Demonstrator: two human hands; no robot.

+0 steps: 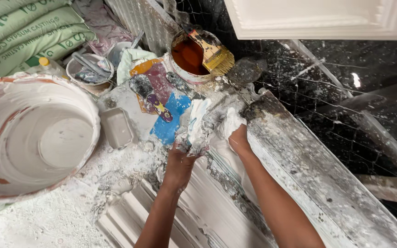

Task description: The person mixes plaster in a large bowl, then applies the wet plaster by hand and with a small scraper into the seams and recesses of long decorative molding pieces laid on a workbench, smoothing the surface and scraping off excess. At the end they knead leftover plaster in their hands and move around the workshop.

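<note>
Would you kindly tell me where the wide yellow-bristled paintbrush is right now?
In the head view, the wide yellow-bristled paintbrush lies across the rim of the round tub of reddish-brown liquid, top centre, beyond both hands and right of the large white plaster-coated bucket.

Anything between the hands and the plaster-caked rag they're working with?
Nothing visible. The left hand already grips the rag from below, and the right hand presses a white wad at the end of the mould. The brush and tin sit farther back, apart.
</note>
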